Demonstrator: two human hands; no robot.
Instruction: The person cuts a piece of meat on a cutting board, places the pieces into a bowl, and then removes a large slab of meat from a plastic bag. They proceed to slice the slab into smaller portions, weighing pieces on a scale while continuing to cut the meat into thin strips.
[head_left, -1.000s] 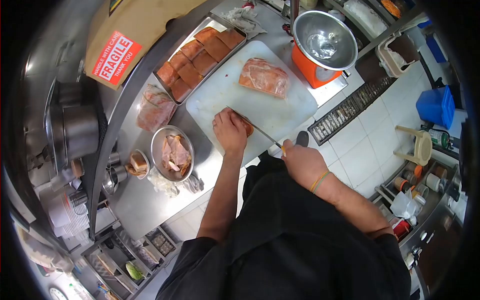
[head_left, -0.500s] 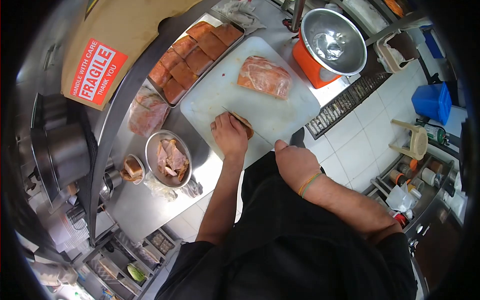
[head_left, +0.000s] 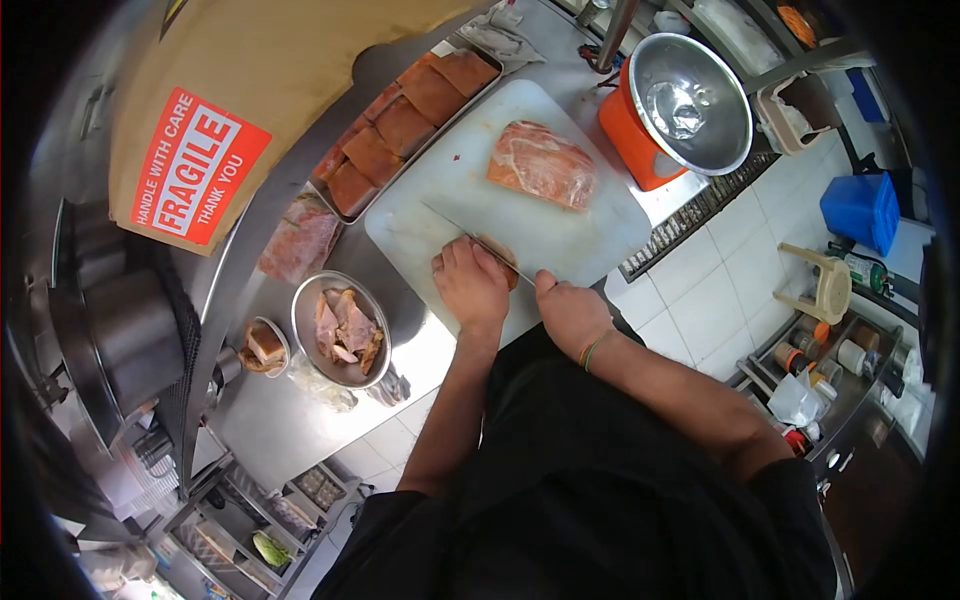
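Note:
My left hand (head_left: 471, 284) is closed on a small piece of meat (head_left: 499, 256) low on the white cutting board (head_left: 420, 205). In my right hand (head_left: 574, 314) is the handle of a knife, its fingers wrapped round it. The thin knife blade (head_left: 490, 250) lies across the small piece, beside my left fingers, and its tip points up and left over the board. A larger plastic-wrapped slab of meat (head_left: 541, 166) rests on the upper part of the board, apart from both hands.
A metal tray of meat blocks (head_left: 404, 125) adjoins the board. Left stand a steel bowl of meat pieces (head_left: 345, 330), a wrapped slab (head_left: 300, 238) and a small bowl (head_left: 266, 347). A cardboard box (head_left: 290, 60) overhangs. Right is a steel bowl (head_left: 690, 105) on an orange object (head_left: 628, 140).
My right hand has moved left and up with the knife, whose blade now lies across the small piece. My left hand stays on that piece. The view has shifted slightly.

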